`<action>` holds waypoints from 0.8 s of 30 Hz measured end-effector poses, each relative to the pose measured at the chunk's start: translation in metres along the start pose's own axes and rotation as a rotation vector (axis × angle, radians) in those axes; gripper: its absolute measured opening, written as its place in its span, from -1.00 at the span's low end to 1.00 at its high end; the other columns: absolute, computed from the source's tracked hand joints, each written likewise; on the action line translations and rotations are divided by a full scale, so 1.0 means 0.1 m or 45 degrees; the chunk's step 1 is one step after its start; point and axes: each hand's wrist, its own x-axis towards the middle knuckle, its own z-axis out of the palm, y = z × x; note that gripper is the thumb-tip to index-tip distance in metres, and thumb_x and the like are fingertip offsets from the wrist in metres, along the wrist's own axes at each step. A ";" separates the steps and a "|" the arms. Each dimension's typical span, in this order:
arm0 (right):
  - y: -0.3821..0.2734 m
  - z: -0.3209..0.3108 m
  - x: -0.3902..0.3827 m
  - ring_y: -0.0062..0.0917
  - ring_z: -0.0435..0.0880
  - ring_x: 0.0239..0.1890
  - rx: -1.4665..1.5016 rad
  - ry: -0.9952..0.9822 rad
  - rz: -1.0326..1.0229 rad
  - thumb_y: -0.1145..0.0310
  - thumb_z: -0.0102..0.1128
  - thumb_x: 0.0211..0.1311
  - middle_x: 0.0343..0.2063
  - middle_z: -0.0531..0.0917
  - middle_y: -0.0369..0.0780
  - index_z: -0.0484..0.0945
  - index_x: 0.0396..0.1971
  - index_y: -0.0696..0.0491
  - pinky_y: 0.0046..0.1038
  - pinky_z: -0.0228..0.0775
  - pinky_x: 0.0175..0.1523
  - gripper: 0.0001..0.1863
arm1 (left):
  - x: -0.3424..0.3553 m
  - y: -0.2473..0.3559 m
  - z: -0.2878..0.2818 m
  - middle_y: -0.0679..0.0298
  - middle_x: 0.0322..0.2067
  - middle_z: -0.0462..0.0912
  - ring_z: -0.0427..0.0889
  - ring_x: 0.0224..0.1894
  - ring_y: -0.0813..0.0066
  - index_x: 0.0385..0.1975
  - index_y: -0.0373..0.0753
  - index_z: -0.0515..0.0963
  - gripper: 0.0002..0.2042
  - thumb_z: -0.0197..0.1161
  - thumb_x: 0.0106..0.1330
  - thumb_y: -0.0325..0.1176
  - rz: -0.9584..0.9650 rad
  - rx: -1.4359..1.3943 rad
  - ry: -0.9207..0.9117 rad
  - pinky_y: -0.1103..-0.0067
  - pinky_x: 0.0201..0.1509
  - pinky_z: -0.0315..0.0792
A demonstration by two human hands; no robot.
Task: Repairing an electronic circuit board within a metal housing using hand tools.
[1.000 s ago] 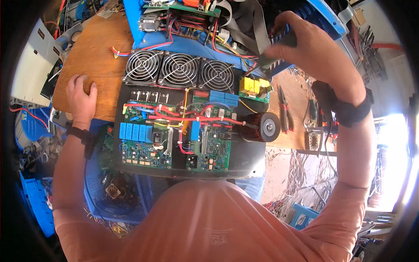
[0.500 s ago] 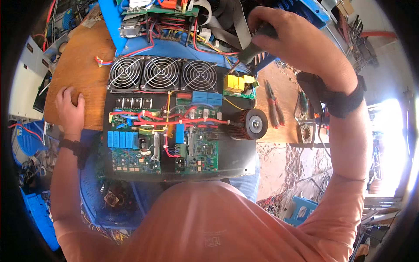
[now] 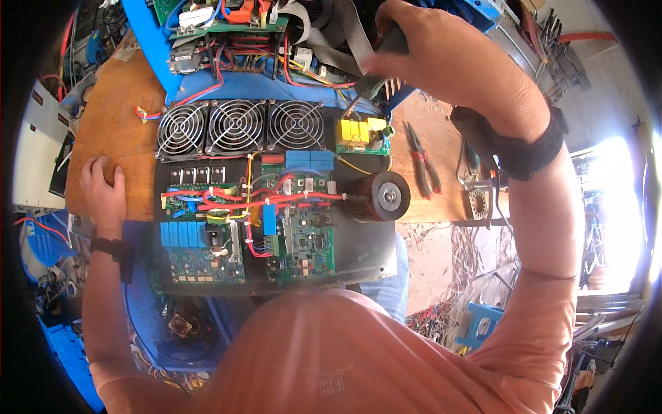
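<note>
My right hand is wrapped around the dark handle of a screwdriver. Its shaft slants down to the upper left corner of a small green board with yellow blocks; whether the tip touches a screw is too small to tell. That board sits on a black panel, beside three fans with wire guards. Larger circuit boards, red wires and a round copper-wound coil are also on the panel. My left hand rests on the wooden table, fingers apart, holding nothing.
Behind the fans stands an opened blue metal housing full of wires and ribbon cable. Red-handled pliers lie right of the panel on the wooden table. A blue basket is below, and a blue stool stands lower right.
The whole view has shifted slightly, so the panel and housing appear a little further left. My right hand keeps the screwdriver at the small board's corner; my left hand stays on the table.
</note>
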 end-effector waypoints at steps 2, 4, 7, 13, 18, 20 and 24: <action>0.09 0.05 0.12 -0.13 0.63 -0.04 0.025 0.040 -0.160 0.16 0.31 0.13 -0.09 0.59 0.07 0.51 -0.01 0.11 -0.27 0.47 0.02 -0.52 | -0.01 0.01 -0.01 0.03 0.11 0.45 0.39 0.17 0.00 -0.01 -0.27 0.52 -0.66 0.27 0.25 -0.28 -0.009 0.008 0.004 0.25 0.26 0.29; 0.14 0.30 0.18 -0.05 0.66 -0.23 0.173 0.543 -0.709 0.20 0.26 0.10 -0.38 0.66 0.04 0.56 -0.14 0.14 -0.13 0.48 -0.11 -0.62 | 0.00 0.02 -0.02 0.02 0.11 0.45 0.39 0.17 0.00 -0.02 -0.26 0.52 -0.66 0.27 0.25 -0.28 0.009 0.020 0.012 0.25 0.26 0.29; 0.26 0.39 0.17 -0.07 0.65 -0.18 0.119 0.398 -0.346 0.38 0.21 0.03 -0.27 0.63 0.05 0.55 -0.11 0.13 -0.16 0.47 -0.07 -0.64 | 0.00 0.05 -0.04 0.02 0.11 0.46 0.39 0.17 0.00 -0.02 -0.26 0.52 -0.66 0.28 0.24 -0.28 0.029 0.003 0.026 0.24 0.25 0.29; 0.22 0.33 0.15 -0.13 0.65 -0.22 0.157 0.362 -0.445 0.35 0.22 0.14 -0.33 0.63 -0.04 0.50 -0.07 0.11 -0.30 0.46 -0.09 -0.65 | -0.01 0.07 -0.07 0.01 0.10 0.46 0.39 0.16 -0.02 -0.02 -0.26 0.52 -0.65 0.29 0.21 -0.31 -0.022 0.000 -0.010 0.23 0.26 0.27; 0.16 0.33 0.10 -0.07 0.65 -0.19 0.013 0.299 -0.126 0.36 0.19 0.11 -0.31 0.65 0.07 0.51 -0.07 0.15 -0.15 0.48 -0.07 -0.64 | -0.01 0.06 -0.03 0.02 0.09 0.45 0.39 0.16 -0.03 -0.03 -0.26 0.51 -0.65 0.30 0.19 -0.34 -0.002 -0.044 0.033 0.23 0.28 0.25; 0.18 0.33 0.12 -0.07 0.66 -0.19 0.052 0.287 -0.147 0.30 0.22 0.14 -0.32 0.66 0.06 0.52 -0.08 0.17 -0.14 0.48 -0.08 -0.63 | -0.01 0.05 -0.02 0.02 0.10 0.45 0.39 0.16 -0.03 -0.02 -0.25 0.51 -0.65 0.30 0.19 -0.35 0.011 -0.040 0.048 0.23 0.28 0.25; 0.21 0.38 0.17 -0.05 0.68 -0.27 0.200 0.515 -0.543 0.16 0.20 0.21 -0.45 0.67 0.02 0.54 -0.16 0.19 -0.13 0.50 -0.17 -0.61 | -0.02 0.03 -0.01 0.02 0.11 0.44 0.39 0.17 -0.03 -0.02 -0.26 0.51 -0.65 0.30 0.19 -0.36 0.015 -0.088 0.034 0.23 0.28 0.25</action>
